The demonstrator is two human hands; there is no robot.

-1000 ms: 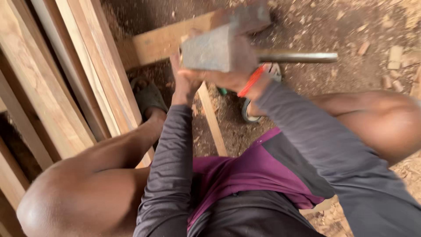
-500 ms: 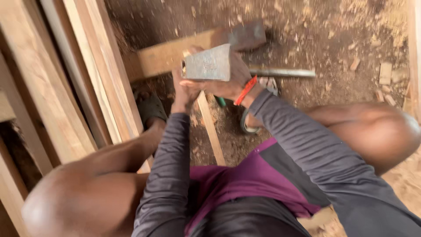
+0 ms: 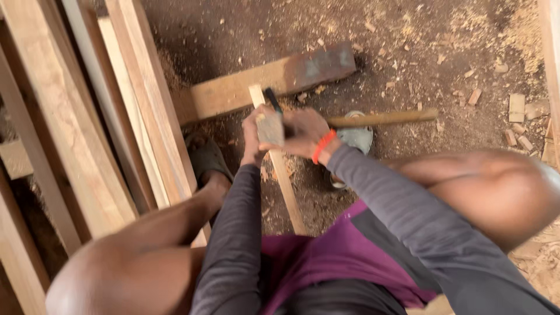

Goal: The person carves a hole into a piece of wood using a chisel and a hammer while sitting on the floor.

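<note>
Sawdust and wood chips cover the dirt floor [image 3: 455, 46]. Since a moment ago the hammer [image 3: 271, 128] has dropped from its raised position onto the chisel [image 3: 272, 100], which the left hand [image 3: 252, 137] grips upright against the thin wooden strip [image 3: 286, 186]: a blow has landed. The right hand [image 3: 303, 133] is closed around the hammer's wooden handle. Beyond the hands lies a thick beam [image 3: 262, 84]; left of them, stacked planks [image 3: 116, 116].
</note>
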